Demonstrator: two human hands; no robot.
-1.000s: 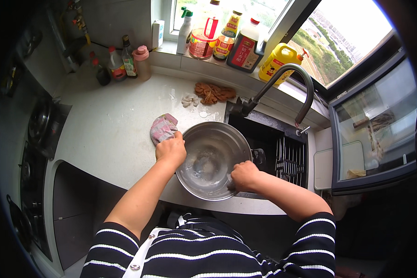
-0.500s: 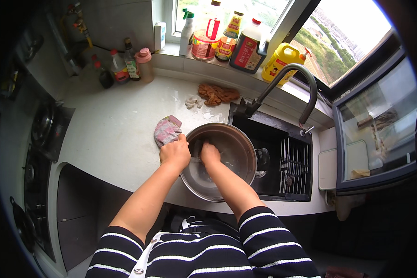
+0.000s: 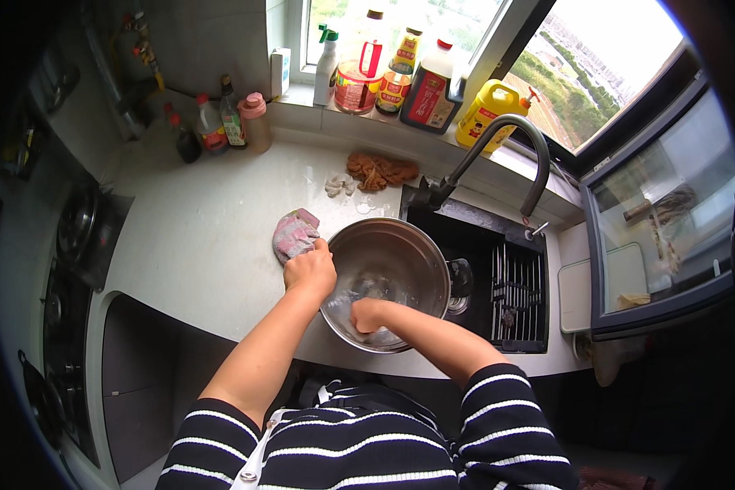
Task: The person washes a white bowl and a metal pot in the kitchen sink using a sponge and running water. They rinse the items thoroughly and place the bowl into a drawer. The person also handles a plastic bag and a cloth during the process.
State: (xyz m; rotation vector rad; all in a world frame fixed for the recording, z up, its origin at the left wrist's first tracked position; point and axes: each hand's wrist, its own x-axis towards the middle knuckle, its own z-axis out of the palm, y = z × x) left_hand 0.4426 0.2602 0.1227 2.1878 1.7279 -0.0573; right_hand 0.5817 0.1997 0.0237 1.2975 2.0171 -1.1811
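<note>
A wide stainless steel pot (image 3: 412, 261) stands on the counter at the sink's left edge, with a dark handle on its right side. My left hand (image 3: 310, 271) is closed at the pot's left rim; whatever part its fingers wrap is hidden under the hand. Just beyond it lies a crumpled pink and grey cloth (image 3: 294, 233). Inside the pot, low on the near side, my right hand (image 3: 369, 314) is curled against the wet, shiny bottom. Its fingertips point down and out of sight, so what they hold cannot be made out.
A black sink (image 3: 482, 220) with a metal rack (image 3: 518, 294) and curved tap (image 3: 539, 163) lies to the right. Brown cloth (image 3: 381, 170) and a whitish one (image 3: 339, 184) rest behind the pot. Several bottles line the sill. A stove (image 3: 73, 237) is far left.
My right hand has swept from the pot's far left part toward its near side, the forearm swinging right. My left hand keeps its place at the rim. The view has shifted slightly.
</note>
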